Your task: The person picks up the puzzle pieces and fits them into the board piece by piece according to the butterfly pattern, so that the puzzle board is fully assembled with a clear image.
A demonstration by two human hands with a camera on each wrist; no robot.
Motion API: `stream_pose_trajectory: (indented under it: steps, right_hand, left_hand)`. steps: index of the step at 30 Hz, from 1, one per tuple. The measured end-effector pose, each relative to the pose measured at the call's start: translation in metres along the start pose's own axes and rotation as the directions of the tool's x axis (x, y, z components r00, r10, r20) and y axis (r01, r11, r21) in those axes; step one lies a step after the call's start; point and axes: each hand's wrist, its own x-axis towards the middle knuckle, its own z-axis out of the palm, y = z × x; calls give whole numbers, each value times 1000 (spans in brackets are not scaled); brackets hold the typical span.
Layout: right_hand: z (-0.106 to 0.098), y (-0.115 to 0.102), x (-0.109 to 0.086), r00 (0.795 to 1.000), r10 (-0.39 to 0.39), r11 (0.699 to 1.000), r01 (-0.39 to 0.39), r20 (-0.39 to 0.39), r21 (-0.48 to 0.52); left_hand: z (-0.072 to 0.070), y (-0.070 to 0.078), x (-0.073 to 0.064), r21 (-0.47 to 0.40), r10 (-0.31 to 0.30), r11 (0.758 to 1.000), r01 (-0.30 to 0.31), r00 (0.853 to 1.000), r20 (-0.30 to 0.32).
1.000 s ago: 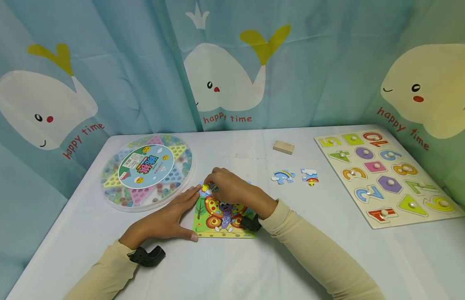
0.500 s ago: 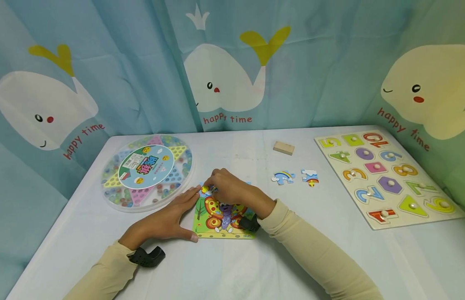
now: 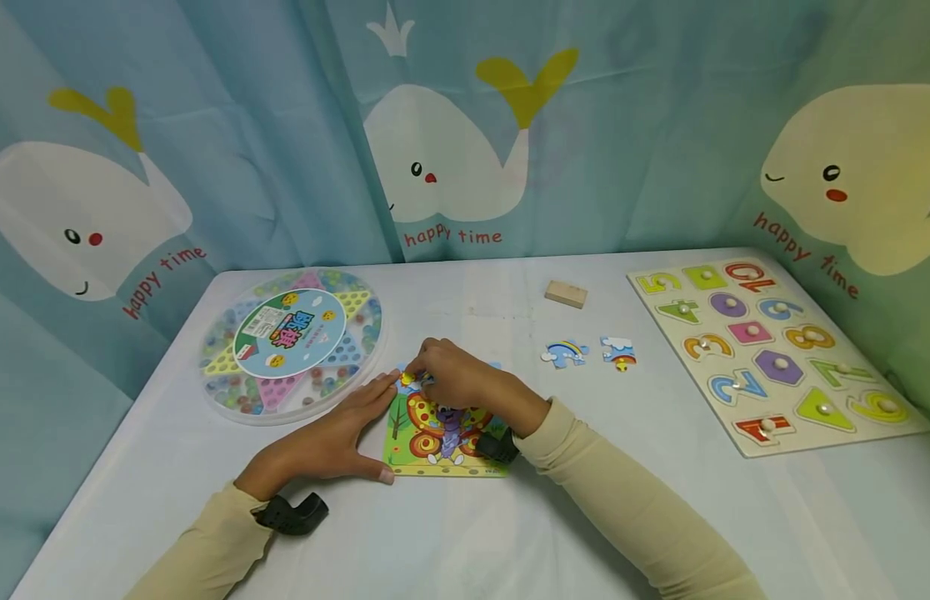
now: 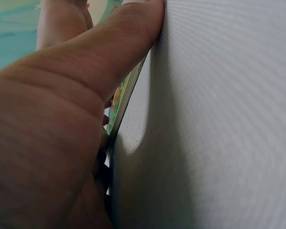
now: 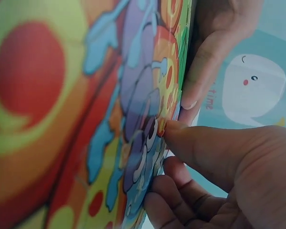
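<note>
A square butterfly jigsaw puzzle (image 3: 420, 462) lies flat on the white table in the head view. My left hand (image 3: 330, 437) braces its left side, fingers extended to the upper corner and thumb at the lower corner. Over the puzzle's top part is my right hand (image 3: 457, 375), with curled fingers pinching a puzzle piece (image 3: 407, 379) at the upper left; the fingers hide most of it. In the right wrist view the right thumb (image 5: 200, 148) presses at the puzzle's far edge. Two loose puzzle pieces, one with a rainbow (image 3: 565, 354) and one with a cloud (image 3: 618, 353), lie to the right.
A round Chinese checkers box (image 3: 322, 400) with marbles stands at the left, near the left fingers. A wooden number-and-shape peg board (image 3: 742, 392) lies at the right. Behind the loose pieces is a small wooden block (image 3: 566, 293). A whale-print curtain (image 3: 300, 167) hangs behind the table.
Both hands keep their places at the puzzle, with the right fingers still at its upper left. The head view has shifted very slightly; the loose pieces stay put.
</note>
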Motion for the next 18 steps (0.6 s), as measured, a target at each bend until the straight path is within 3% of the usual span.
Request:
stream_pose_trajectory:
  steps: [18]
  right_hand:
    - [0, 0, 1, 1000, -30, 999, 30, -5, -12]
  left_hand:
    - [1, -1, 0, -1, 5, 1000, -5, 1000, 0]
